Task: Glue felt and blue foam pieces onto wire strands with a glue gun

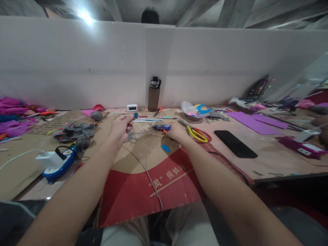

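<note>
My left hand (pixel 123 126) pinches a small dark blue piece (pixel 135 116) between thumb and fingertips, held a little above the table. My right hand (pixel 176 132) is wrapped round a blue hot glue gun (pixel 161 127), its nozzle pointing left toward my left hand. Its grip is mostly hidden by my fingers. Below the glue gun a flat blue scrap (pixel 165 148) lies on the cardboard. A thin grey cord (pixel 150 177) runs from near my left hand down over the red cardboard (pixel 128 191). Scissors (pixel 198 134) with yellow and red handles rest just right of my right hand.
A bottle (pixel 153 97) and a small white digital display (pixel 132 108) stand by the partition. At right lie a black phone (pixel 235 143) and purple sheets (pixel 253 123). A blue power strip (pixel 60 165) and grey material (pixel 74 131) are at left. A bowl (pixel 192 116) sits behind the scissors.
</note>
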Demonstrator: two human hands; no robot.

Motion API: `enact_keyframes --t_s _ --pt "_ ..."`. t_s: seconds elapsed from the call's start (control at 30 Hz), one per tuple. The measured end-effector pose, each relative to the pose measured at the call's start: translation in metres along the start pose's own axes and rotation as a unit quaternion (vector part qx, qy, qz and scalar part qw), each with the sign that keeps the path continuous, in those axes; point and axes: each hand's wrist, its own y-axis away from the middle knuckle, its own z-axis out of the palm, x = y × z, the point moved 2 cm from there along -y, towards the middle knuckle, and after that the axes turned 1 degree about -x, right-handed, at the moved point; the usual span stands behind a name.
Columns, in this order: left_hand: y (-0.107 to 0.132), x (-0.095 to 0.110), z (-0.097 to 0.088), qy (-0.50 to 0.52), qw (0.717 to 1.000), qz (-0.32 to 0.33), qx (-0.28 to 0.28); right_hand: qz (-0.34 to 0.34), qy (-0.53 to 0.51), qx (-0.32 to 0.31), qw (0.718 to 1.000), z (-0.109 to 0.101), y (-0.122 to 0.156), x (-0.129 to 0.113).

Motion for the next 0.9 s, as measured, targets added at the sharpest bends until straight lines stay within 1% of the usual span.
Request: enact_keyframes --t_s 0.13,0.2,0.27,0.33,0.4,0.5,0.53,0.6,0.63,0.7,0.77,0.9 --pt "0.0 -0.001 0.0 -0.001 1.0 0.0 0.004 0.042 -0.093 -0.004 0.995 -0.001 -0.006 0.003" --pt "0.0 0.0 -0.001 -0.001 1.0 0.002 0.009 0.045 -0.156 0.004 0.987 -0.003 -0.006 -0.001" --pt "-0.001 0.0 -0.001 0.0 1.0 0.001 0.018 0.033 -0.223 0.014 0.974 -0.005 -0.003 -0.009" --pt "-0.001 -0.001 -0.002 0.005 1.0 -0.007 0.02 0.01 -0.281 0.022 0.959 -0.006 0.003 -0.02" --pt "-0.002 -0.004 -0.004 0.013 0.999 -0.023 0.019 -0.035 -0.347 0.017 0.937 -0.006 0.011 -0.032" --pt "-0.003 -0.011 -0.005 0.021 0.999 -0.048 0.014 -0.121 -0.442 -0.005 0.889 -0.003 0.021 -0.048" --pt "-0.002 -0.014 -0.004 0.019 0.998 -0.054 0.01 -0.14 -0.464 -0.009 0.875 -0.001 0.024 -0.052" --pt "-0.001 -0.02 -0.001 0.006 0.998 -0.064 -0.002 -0.146 -0.486 -0.004 0.862 0.004 0.028 -0.058" --pt "0.001 -0.023 0.002 -0.002 0.998 -0.068 -0.008 -0.137 -0.492 -0.003 0.86 0.006 0.029 -0.059" --pt "0.006 -0.025 0.009 -0.018 0.997 -0.072 -0.018 -0.115 -0.487 -0.013 0.866 0.012 0.029 -0.061" --pt "0.012 -0.026 0.016 -0.024 0.997 -0.072 -0.025 -0.107 -0.465 -0.016 0.878 0.016 0.029 -0.061" --pt "0.02 -0.026 0.024 -0.056 0.993 -0.093 -0.048 -0.121 -0.392 0.01 0.912 0.017 0.031 -0.058"
